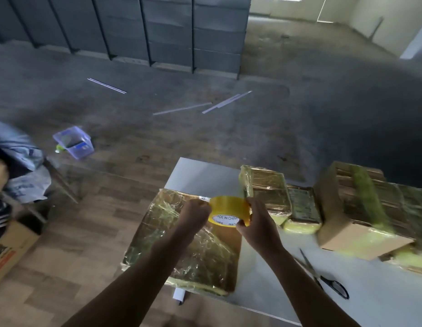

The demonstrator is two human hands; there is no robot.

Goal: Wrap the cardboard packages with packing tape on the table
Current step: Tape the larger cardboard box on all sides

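A flat cardboard package [193, 244], covered in shiny yellowish tape, lies on the left part of the white table [200, 173] and overhangs its left edge. Above its far end I hold a yellow roll of packing tape [229, 213]. My right hand [257, 220] grips the roll from the right side. My left hand [196, 213] pinches the tape's loose end at the roll's left. More taped packages [266, 192] sit stacked to the right.
A large cardboard box [361, 208] with tape bands stands at the table's right. Black-handled scissors [323, 277] lie on the table near the front right. On the floor are a clear plastic tub [73, 142] and thin strips. Another person sits at the far left.
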